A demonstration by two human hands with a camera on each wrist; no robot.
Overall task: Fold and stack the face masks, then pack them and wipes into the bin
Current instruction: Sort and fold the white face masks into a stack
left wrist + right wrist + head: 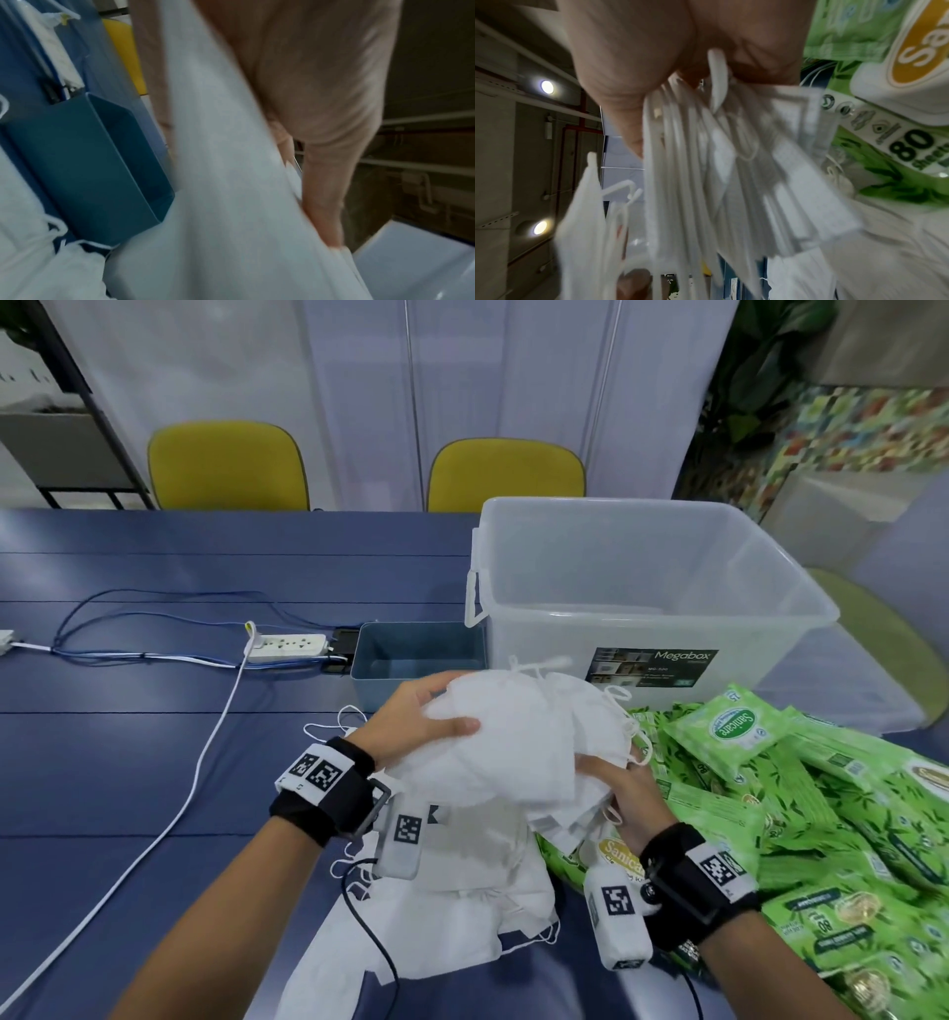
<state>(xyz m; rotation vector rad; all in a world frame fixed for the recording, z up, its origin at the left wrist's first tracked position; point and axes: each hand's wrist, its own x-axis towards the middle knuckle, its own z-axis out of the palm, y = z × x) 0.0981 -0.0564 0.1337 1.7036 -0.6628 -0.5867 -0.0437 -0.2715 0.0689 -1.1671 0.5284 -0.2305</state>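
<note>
Masks (506,737), a folded white stack, are held above the desk (154,711) between both hands: left hand (411,726) clasping the left edge, right hand (613,788) pinching the near right. Square the edges, tuck in the loose ear loops, then lower them flat into the clear bin (642,567).

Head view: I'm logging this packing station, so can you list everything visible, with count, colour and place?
held face masks: one stack, white, between both hands
loose masks: pile, white, near table edge
wipes packs: many, green, right
clear bin: one, right rear
small bin: one, blue, beside it
power strip: one, white, left
chairs: two, yellow, behind table
left hand: gripping stack
right hand: gripping stack
</note>
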